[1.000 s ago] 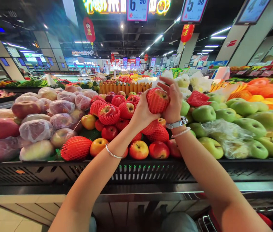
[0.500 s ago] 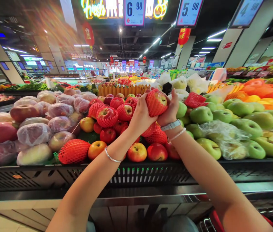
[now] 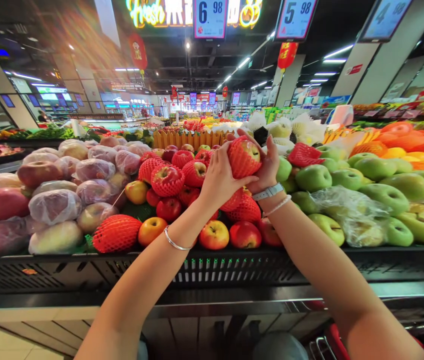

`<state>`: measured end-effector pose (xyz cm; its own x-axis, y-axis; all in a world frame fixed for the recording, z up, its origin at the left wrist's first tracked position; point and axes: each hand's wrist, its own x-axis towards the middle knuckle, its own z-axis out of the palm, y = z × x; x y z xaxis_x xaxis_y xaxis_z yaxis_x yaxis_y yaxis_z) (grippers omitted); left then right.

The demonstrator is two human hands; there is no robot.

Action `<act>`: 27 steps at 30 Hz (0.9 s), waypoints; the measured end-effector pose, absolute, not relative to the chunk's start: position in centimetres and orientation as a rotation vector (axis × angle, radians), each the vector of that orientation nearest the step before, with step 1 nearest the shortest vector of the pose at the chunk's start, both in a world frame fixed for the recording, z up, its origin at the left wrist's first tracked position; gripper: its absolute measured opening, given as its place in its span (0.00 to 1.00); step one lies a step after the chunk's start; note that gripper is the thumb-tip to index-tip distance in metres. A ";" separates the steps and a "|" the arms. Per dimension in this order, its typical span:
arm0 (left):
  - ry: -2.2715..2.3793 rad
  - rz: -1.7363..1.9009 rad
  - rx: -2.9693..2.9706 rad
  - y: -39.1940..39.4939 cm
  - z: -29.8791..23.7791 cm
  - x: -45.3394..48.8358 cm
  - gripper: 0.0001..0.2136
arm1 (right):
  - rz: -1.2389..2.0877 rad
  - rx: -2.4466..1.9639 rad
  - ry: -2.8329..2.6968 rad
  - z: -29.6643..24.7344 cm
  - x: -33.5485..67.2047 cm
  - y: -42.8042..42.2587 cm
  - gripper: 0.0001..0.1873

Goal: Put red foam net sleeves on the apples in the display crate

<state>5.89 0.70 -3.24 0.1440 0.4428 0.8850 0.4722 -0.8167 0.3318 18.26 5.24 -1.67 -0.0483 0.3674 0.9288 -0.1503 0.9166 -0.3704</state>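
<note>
A red apple in a red foam net (image 3: 244, 157) is held up above the fruit display, between both of my hands. My left hand (image 3: 219, 175) wraps its near left side, with the thumb stretched beneath it. From the right, my right hand (image 3: 268, 165) cups the same apple; its fingers are partly hidden behind the fruit. Below and to the left lie several red apples (image 3: 167, 180), some in red foam nets and some bare. A loose red foam net (image 3: 305, 154) rests on the green apples (image 3: 313, 178) just right of my right hand.
Plastic-wrapped apples (image 3: 55, 206) fill the left of the display. Oranges (image 3: 395, 135) lie at the far right. A black slatted rim (image 3: 230, 270) runs along the front. Price screens (image 3: 210, 19) hang overhead. A low yellow fence (image 3: 185, 138) stands behind the red apples.
My left thumb has stretched out to the right under the netted apple, toward my right wrist. The apple stays in both hands at nearly the same place.
</note>
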 end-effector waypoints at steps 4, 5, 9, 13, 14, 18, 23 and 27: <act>-0.953 -1.832 -2.298 0.1 -2.8 5.8 0.39 | 0.406 -0.152 -1.577 -1.2 17.8 4.4 0.32; -0.956 -1.834 -2.295 0.0 -2.7 5.8 0.38 | 0.427 -0.150 -1.575 -1.1 17.7 4.2 0.32; -0.948 -1.825 -2.311 -0.3 -2.4 5.9 0.38 | 0.486 -0.149 -1.576 -0.8 17.6 3.7 0.32; -0.935 -1.793 -2.317 -0.6 -2.2 5.8 0.39 | 0.556 -0.138 -1.545 -0.7 17.3 3.5 0.33; -0.933 -1.794 -2.316 -0.6 -2.2 5.8 0.39 | 0.595 -0.126 -1.535 -0.7 17.2 3.4 0.33; -0.928 -1.860 -2.307 -0.8 -2.2 5.6 0.39 | 0.930 -0.047 -1.445 -0.6 16.8 2.0 0.32; -1.001 -2.055 -2.298 -0.9 -2.1 5.1 0.36 | 1.166 -0.166 -1.322 0.2 17.3 0.3 0.35; -1.019 -2.177 -2.226 -0.6 -1.1 4.2 0.33 | 0.692 -0.477 -1.393 0.3 18.6 1.8 0.35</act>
